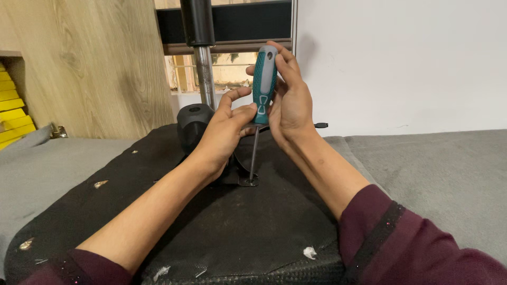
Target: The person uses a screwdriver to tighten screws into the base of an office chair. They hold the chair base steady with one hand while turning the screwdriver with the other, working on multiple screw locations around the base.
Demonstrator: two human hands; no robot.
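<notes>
On black seat base (222,232), both hands grip screwdriver (263,87) upright

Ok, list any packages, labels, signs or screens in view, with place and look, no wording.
Screwdriver: small pale marking low on its teal and grey handle, held upright between left hand and right hand.
Yellow stack: far left in a wooden shelf; whether packages, cannot tell.
No signs or screens.

Both hands grip a teal-and-grey screwdriver (264,84) held upright: right hand (289,103) near the top, left hand (224,132) lower, tip on the black chair underside (211,221).
</notes>
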